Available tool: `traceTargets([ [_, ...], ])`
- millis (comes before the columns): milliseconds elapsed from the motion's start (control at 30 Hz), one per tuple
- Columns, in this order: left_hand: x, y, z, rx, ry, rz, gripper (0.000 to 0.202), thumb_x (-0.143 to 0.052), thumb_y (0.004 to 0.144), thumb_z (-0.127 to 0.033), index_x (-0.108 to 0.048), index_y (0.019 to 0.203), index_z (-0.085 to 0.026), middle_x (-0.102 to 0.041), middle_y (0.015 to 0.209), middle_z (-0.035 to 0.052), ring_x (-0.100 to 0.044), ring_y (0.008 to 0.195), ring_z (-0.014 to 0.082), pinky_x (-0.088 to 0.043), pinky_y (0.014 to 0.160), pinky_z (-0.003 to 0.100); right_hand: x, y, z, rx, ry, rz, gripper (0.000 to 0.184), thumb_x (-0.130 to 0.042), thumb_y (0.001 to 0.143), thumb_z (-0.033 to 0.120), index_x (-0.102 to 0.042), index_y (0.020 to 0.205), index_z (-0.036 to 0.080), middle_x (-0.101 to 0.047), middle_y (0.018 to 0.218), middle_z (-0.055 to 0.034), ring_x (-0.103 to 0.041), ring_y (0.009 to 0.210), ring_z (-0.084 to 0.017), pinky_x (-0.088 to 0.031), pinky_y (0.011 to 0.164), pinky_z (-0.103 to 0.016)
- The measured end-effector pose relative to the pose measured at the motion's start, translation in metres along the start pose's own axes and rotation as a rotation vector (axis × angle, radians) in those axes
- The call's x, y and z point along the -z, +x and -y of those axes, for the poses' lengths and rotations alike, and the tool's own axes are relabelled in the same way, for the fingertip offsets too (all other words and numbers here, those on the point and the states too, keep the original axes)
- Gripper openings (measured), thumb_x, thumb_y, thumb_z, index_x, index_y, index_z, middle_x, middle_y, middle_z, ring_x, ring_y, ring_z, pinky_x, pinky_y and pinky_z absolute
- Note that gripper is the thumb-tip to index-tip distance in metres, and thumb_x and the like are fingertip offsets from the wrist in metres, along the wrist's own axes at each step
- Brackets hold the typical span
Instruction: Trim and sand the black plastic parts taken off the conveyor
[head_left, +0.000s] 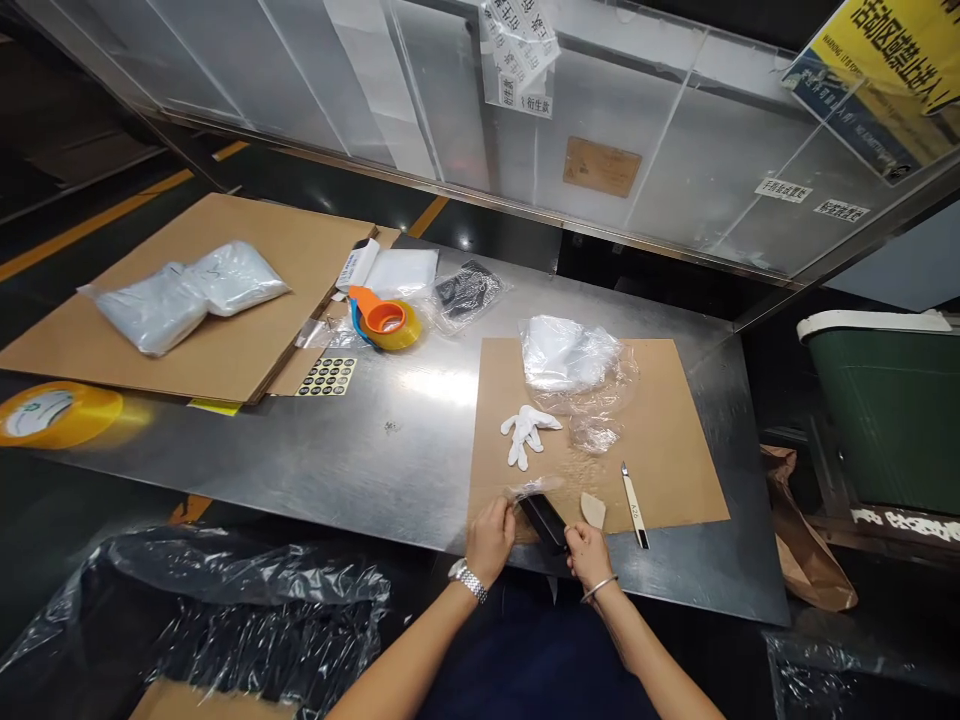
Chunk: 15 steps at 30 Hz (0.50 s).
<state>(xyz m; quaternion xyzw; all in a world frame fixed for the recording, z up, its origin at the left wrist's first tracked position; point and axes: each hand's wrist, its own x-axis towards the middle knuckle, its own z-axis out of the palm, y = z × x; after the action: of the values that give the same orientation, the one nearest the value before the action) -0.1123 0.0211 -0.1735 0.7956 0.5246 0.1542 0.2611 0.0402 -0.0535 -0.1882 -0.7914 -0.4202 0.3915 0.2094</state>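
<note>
My left hand (491, 538) and my right hand (587, 553) both grip a small black box-like item (545, 520) at the near edge of a brown cardboard sheet (675, 460) on the steel table (390, 450). A thin clear plastic film (534, 487) hangs at the item's far end, by my left fingers. A white glove (527, 433) lies just beyond. A small beige piece (593, 509) and a utility knife (634, 505) rest to the right of my right hand.
Crumpled clear bags (574, 365) lie on the cardboard sheet. An orange tape dispenser (384, 320), a sticker sheet (328, 376), a bagged dark item (466, 290) and white bags (187, 295) on flat cardboard sit to the left. A green bin (889, 410) stands right; black plastic (225, 610) lies below.
</note>
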Motion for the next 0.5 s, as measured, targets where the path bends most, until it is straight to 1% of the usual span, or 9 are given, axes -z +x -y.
traceTargets([
  [67, 0.004, 0.004, -0.008, -0.022, -0.019, -0.005, 0.021, -0.034, 0.085, -0.015, -0.053, 0.076, -0.018, -0.057, 0.067, 0.0034, -0.056, 0.062, 0.0159, -0.042, 0.056, 0.027, -0.007, -0.003, 0.006, -0.026, 0.049, -0.005, 0.033, -0.039, 0.090, 0.037, -0.054, 0.072, 0.013, -0.045, 0.048, 0.0085, -0.038, 0.035, -0.004, -0.035, 0.039, -0.018],
  [133, 0.008, 0.007, -0.019, -0.068, -0.044, -0.002, 0.020, -0.034, 0.086, -0.016, -0.053, 0.079, -0.018, -0.058, 0.070, 0.0034, -0.056, 0.067, 0.0153, -0.043, 0.060, 0.026, -0.007, -0.009, 0.014, -0.016, 0.083, -0.026, 0.031, -0.036, 0.091, 0.033, -0.055, 0.077, 0.014, -0.047, 0.048, 0.0069, -0.041, 0.036, -0.006, -0.036, 0.040, -0.019],
  [167, 0.010, 0.008, -0.025, -0.090, -0.053, -0.004, 0.020, -0.034, 0.086, -0.016, -0.053, 0.081, -0.018, -0.058, 0.073, 0.0038, -0.057, 0.070, 0.0152, -0.043, 0.062, 0.026, -0.004, -0.011, 0.019, 0.000, 0.094, -0.044, 0.029, -0.036, 0.089, 0.032, -0.057, 0.080, 0.014, -0.050, 0.051, 0.0048, -0.046, 0.041, -0.008, -0.039, 0.044, -0.021],
  [233, 0.015, 0.010, -0.035, -0.129, -0.062, -0.008, 0.022, -0.032, 0.087, -0.016, -0.054, 0.086, -0.017, -0.058, 0.075, 0.0051, -0.056, 0.073, 0.0157, -0.043, 0.065, 0.027, 0.006, -0.017, 0.028, 0.045, 0.108, -0.080, 0.025, -0.040, 0.084, 0.030, -0.059, 0.087, 0.015, -0.056, 0.063, -0.0012, -0.055, 0.059, -0.013, -0.043, 0.057, -0.025],
  [300, 0.019, 0.011, -0.044, -0.190, -0.063, 0.006, 0.024, -0.032, 0.087, -0.017, -0.055, 0.085, -0.017, -0.058, 0.073, 0.0056, -0.055, 0.072, 0.0164, -0.043, 0.065, 0.028, 0.018, -0.020, 0.035, 0.084, 0.125, -0.100, 0.023, -0.046, 0.078, 0.030, -0.061, 0.090, 0.017, -0.060, 0.076, -0.0054, -0.056, 0.075, -0.017, -0.042, 0.070, -0.028],
  [333, 0.021, 0.011, -0.047, -0.234, -0.064, 0.022, 0.024, -0.033, 0.087, -0.018, -0.057, 0.083, -0.017, -0.057, 0.071, 0.0050, -0.054, 0.070, 0.0164, -0.042, 0.064, 0.028, 0.023, -0.021, 0.038, 0.092, 0.138, -0.105, 0.022, -0.048, 0.075, 0.030, -0.062, 0.088, 0.017, -0.060, 0.079, -0.0063, -0.056, 0.079, -0.018, -0.040, 0.073, -0.028],
  [400, 0.025, 0.012, -0.052, -0.326, -0.072, 0.060, 0.023, -0.036, 0.086, -0.020, -0.058, 0.079, -0.019, -0.056, 0.068, 0.0037, -0.052, 0.066, 0.0158, -0.041, 0.062, 0.028, 0.031, -0.020, 0.040, 0.075, 0.172, -0.116, 0.020, -0.050, 0.072, 0.030, -0.062, 0.083, 0.018, -0.060, 0.076, -0.0057, -0.056, 0.077, -0.018, -0.039, 0.073, -0.028],
  [433, 0.028, 0.012, -0.052, -0.358, -0.076, 0.071, 0.023, -0.037, 0.086, -0.021, -0.059, 0.078, -0.020, -0.056, 0.067, 0.0033, -0.052, 0.065, 0.0155, -0.041, 0.062, 0.028, 0.033, -0.019, 0.041, 0.048, 0.193, -0.128, 0.019, -0.049, 0.072, 0.030, -0.061, 0.081, 0.018, -0.060, 0.071, -0.0045, -0.056, 0.072, -0.018, -0.039, 0.070, -0.028],
  [500, 0.033, 0.013, -0.053, -0.370, -0.076, 0.061, 0.024, -0.036, 0.086, -0.020, -0.058, 0.080, -0.019, -0.055, 0.067, 0.0037, -0.051, 0.065, 0.0158, -0.041, 0.061, 0.028, 0.037, -0.015, 0.040, -0.039, 0.257, -0.168, 0.021, -0.045, 0.074, 0.029, -0.059, 0.083, 0.017, -0.055, 0.058, -0.0010, -0.054, 0.059, -0.017, -0.038, 0.060, -0.026],
])
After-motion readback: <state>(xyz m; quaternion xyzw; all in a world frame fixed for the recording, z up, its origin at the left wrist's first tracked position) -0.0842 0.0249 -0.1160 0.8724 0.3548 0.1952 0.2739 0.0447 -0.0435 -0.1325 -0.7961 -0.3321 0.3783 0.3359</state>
